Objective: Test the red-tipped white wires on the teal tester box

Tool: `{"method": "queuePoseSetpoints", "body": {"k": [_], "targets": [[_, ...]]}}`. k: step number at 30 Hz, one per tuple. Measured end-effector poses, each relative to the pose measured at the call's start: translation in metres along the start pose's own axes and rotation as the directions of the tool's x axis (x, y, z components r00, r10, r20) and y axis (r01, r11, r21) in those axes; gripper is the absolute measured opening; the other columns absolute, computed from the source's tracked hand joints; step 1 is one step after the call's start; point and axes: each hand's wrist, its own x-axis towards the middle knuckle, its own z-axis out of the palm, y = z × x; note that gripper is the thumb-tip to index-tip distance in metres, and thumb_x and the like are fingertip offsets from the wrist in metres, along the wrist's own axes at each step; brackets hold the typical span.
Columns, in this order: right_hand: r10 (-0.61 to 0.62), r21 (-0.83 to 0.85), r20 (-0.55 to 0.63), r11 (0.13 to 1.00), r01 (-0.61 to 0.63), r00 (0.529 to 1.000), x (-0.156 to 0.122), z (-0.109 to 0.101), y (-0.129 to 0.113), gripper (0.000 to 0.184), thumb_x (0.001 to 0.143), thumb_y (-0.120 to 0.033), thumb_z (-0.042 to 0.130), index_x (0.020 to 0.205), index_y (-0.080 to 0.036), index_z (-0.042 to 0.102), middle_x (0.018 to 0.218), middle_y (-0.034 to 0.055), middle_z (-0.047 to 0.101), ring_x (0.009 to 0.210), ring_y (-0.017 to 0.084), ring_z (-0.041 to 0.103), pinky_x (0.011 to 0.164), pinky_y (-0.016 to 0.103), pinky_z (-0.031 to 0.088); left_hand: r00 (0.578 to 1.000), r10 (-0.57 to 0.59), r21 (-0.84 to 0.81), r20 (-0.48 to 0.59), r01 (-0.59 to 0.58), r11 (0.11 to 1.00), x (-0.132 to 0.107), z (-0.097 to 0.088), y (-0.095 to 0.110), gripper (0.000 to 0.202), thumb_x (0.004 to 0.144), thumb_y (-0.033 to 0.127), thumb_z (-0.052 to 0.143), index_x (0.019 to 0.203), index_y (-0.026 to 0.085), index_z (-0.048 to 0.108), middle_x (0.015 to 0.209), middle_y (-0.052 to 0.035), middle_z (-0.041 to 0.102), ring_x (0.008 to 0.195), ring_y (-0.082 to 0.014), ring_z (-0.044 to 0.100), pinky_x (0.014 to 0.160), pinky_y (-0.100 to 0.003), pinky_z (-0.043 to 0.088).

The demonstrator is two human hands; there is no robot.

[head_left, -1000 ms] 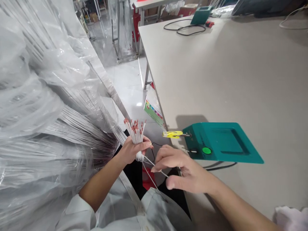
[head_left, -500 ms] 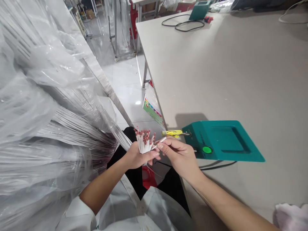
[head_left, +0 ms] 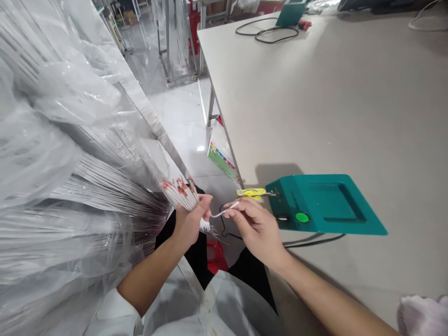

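Observation:
My left hand (head_left: 191, 219) is closed around a bundle of white wires (head_left: 182, 196) whose upper ends are reddish-brown. One white wire (head_left: 222, 212) runs out from the bundle, and its end is pinched between the thumb and fingers of my right hand (head_left: 255, 228). Just beyond my right hand is a teal device (head_left: 325, 203) with a lit green button (head_left: 303, 218). A yellow clip (head_left: 250, 192) sticks out from the device's left side, over the table edge, apart from my fingers.
Many long white wires under clear plastic (head_left: 101, 177) hang at my left. The pale table (head_left: 332, 102) fills the right side. A black cable (head_left: 266, 32) and another teal device (head_left: 291, 13) lie at its far end. A printed carton (head_left: 223, 156) stands beneath the table edge.
My left hand has moved left and tipped the bundle leftward, away from my right hand. The single wire now stretches between both hands. My right hand has barely moved.

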Motion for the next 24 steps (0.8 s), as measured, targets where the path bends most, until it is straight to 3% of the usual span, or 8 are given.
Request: {"method": "queuePoseSetpoints", "body": {"k": [5,9,12,15,24], "targets": [[-0.005,-0.068,0.09,0.998,0.011,0.996,-0.003,0.005,0.001,0.014,0.085,-0.021,0.049,0.076,-0.02,0.061,0.072,0.0023,0.058,0.067,0.013,0.055,0.06,0.024,0.045,0.984,-0.044,0.24,0.171,0.002,0.971,-0.009,0.008,0.0,0.012,0.069,0.025,0.064,0.075,0.015,0.067,0.063,0.0009,0.06,0.046,-0.0054,0.047,0.044,-0.018,0.038],[-0.004,-0.088,0.14,0.996,0.017,0.99,-0.001,0.002,-0.001,0.014,0.085,-0.021,0.049,0.08,-0.02,0.062,0.074,0.0028,0.06,0.068,0.013,0.056,0.063,0.025,0.047,0.988,-0.035,0.246,0.147,-0.002,0.969,-0.01,0.011,0.002,0.012,0.07,0.026,0.061,0.07,0.015,0.066,0.093,-0.0045,0.064,0.053,-0.007,0.053,0.046,-0.021,0.042],[0.007,-0.104,0.07,0.995,0.0,0.998,0.002,-0.002,-0.003,0.012,0.083,-0.022,0.052,0.087,-0.02,0.063,0.081,0.0047,0.063,0.074,0.015,0.058,0.068,0.028,0.048,0.997,-0.024,0.306,0.073,0.001,0.952,-0.011,0.011,0.003,0.016,0.072,0.03,0.059,0.073,0.015,0.066,0.07,-0.0016,0.063,0.049,-0.0082,0.051,0.047,-0.022,0.042],[0.042,-0.064,0.015,0.997,-0.041,0.999,0.004,-0.005,-0.002,0.013,0.083,-0.024,0.051,0.087,-0.02,0.063,0.081,0.0051,0.063,0.073,0.016,0.059,0.067,0.03,0.049,0.994,-0.01,0.389,0.108,-0.034,0.92,-0.013,0.01,0.004,0.016,0.074,0.029,0.057,0.071,0.016,0.065,0.048,0.004,0.05,0.044,-0.008,0.045,0.047,-0.021,0.038],[-0.068,-0.108,0.026,0.992,0.07,0.997,0.003,-0.007,-0.001,0.006,0.078,-0.018,0.058,0.076,-0.019,0.063,0.072,0.0034,0.061,0.068,0.015,0.057,0.062,0.028,0.046,0.957,-0.018,0.466,0.29,-0.124,0.876,-0.013,0.009,0.008,0.013,0.07,0.02,0.056,0.058,0.015,0.055,0.057,0.0025,0.049,0.057,-0.0097,0.043,0.055,-0.022,0.036]]}}
